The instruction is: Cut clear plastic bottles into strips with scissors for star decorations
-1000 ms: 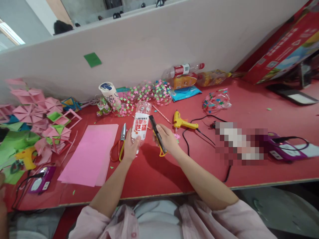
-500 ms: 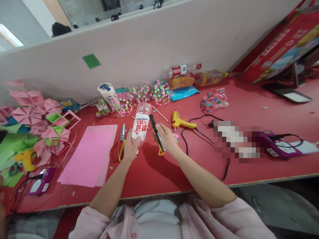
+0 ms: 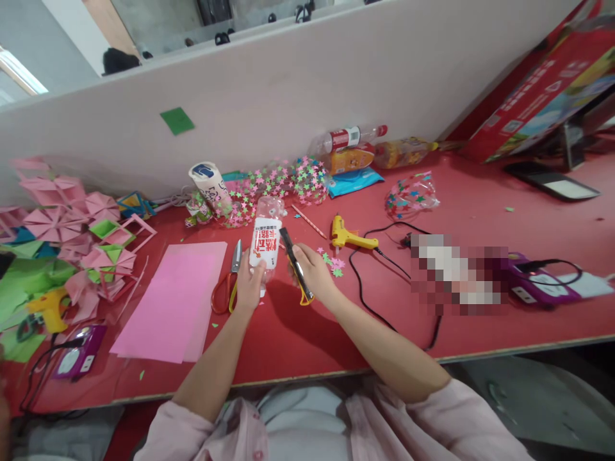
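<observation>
Left hand on bottle, right hand on slim tool, both above the red table (image 3: 269, 358).
Left hand (image 3: 250, 288) grips the lower part of a clear plastic bottle (image 3: 266, 243), thumb on its white label with red print; bottle sits between the hands, far end pointing at the wall. Right hand (image 3: 314, 275) is closed round a black-and-yellow tool (image 3: 295, 264) (exact type unclear to me), its dark tip right by the label; can't tell if they touch. Scissors (image 3: 236, 257) just left of the left hand, beside pink paper sheets (image 3: 170, 301). Star cutouts (image 3: 336, 264) lie right of the right hand, with a yellow glue gun (image 3: 353, 238) and a striped straw (image 3: 310, 222) beyond them.
</observation>
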Demonstrator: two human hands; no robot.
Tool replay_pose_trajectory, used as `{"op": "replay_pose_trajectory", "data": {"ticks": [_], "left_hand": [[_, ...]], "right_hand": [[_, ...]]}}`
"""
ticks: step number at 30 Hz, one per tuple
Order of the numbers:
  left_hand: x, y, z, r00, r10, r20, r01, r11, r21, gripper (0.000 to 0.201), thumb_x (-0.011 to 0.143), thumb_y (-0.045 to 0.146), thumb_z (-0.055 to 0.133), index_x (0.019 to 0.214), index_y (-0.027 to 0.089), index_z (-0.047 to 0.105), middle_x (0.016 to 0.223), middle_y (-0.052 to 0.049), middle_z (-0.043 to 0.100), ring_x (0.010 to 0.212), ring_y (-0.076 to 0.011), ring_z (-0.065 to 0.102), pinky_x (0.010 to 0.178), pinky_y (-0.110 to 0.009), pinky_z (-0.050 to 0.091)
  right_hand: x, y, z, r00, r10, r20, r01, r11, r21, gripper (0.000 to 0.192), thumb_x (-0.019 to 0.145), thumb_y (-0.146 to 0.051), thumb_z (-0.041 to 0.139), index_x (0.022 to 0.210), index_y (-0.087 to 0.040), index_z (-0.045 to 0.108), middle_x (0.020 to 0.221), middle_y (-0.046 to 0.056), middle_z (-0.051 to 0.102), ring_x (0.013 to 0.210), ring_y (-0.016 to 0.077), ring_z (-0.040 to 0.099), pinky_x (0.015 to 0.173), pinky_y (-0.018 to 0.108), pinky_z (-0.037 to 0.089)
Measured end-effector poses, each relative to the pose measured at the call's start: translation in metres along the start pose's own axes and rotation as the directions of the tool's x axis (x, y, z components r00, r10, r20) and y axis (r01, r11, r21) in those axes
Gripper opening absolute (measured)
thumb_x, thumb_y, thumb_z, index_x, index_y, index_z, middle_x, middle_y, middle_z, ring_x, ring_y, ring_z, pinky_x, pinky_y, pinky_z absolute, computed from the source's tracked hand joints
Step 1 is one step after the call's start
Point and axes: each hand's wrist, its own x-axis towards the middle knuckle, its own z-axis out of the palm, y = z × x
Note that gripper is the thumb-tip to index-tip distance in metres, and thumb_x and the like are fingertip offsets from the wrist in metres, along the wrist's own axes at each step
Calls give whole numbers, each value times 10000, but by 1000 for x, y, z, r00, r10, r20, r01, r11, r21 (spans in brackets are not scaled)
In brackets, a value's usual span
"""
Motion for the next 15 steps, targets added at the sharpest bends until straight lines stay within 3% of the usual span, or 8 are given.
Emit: {"op": "replay_pose_trajectory", "data": {"ticks": [3,7,13,15], "left_hand": [[-3,-1,3,998,-23,54,24,1000,-16,485,837,455,541,1241,188,520,1175,-97,658,1025,-224,656,873,-359,537],[-4,-3,4,999,-18,38,17,999,40,512,830,444,559,1262,176,502,1177,-103,666,1044,-225,655,925,-366,515],[-1,-1,1,1000,-11,-15,11,999,42,444,823,416,569,1206,196,535,1166,-89,655,1070,-219,627,908,-343,507],[3,-1,-1,997,-56,-48,55,998,-37,417,811,415,590,1168,205,549,1127,-81,658,1022,-201,637,829,-296,523]], "right_hand": [[5,-2,-7,998,-10,-55,10,1000,-1,294,900,-485,390,784,-221,446,508,-64,516,343,85,476,339,182,355],[8,-4,-12,998,37,-46,-38,998,-42,267,914,-429,384,767,-217,453,498,-57,517,333,92,473,334,192,358],[2,-3,-7,992,115,42,-111,989,-101,247,926,-396,379,804,-209,487,484,-64,517,332,91,482,345,187,367],[-2,0,-2,986,137,98,-124,985,-124,248,921,-400,392,783,-212,478,483,-66,519,331,89,481,346,185,360]]}}
